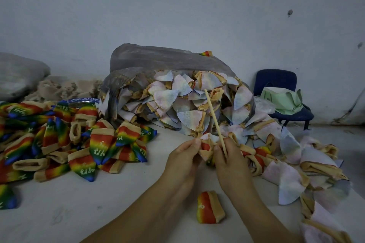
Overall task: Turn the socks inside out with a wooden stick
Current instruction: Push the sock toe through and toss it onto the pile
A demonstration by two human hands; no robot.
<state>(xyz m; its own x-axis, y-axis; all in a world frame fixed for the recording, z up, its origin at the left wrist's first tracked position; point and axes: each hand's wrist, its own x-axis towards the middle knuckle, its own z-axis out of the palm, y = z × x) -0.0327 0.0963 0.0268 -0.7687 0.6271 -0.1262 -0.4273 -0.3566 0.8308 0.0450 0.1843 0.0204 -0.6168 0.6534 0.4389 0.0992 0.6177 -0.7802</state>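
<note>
forearms reach in from the bottom edge over a pale work surface (118,193), and between them one small sock (210,210) lies on its own, rainbow side out with a tan cuff, likely set there as finished. just beyond it both hands meet on the sock being worked (206,149). the left hand (182,159) pinches its bunched fabric between thumb and fingertips, i judge to steady the opening so the other side has something to push against. the right hand (230,161) has its fingers curled round the wooden stick (214,116) near its lower end, pressed close against the sock. the stick rises up and slightly left from that fist, its free end clear above the hands. whether its lower tip is inside the sock i cannot tell, since the fingers hide it. the held sock shows both faces at once, pale washed-out reverse on top and red and tan below, so it looks partway turned.

to the left a heap of rainbow socks (79,144) with white lettering lies within easy reach, seemingly the done pile. to the right and behind, pale socks (197,104) spill from a grey plastic bag (158,59), near the hands as the supply. farther back a blue chair (276,81) carrying a green paper bag (282,100) stands by the wall (177,16).
</note>
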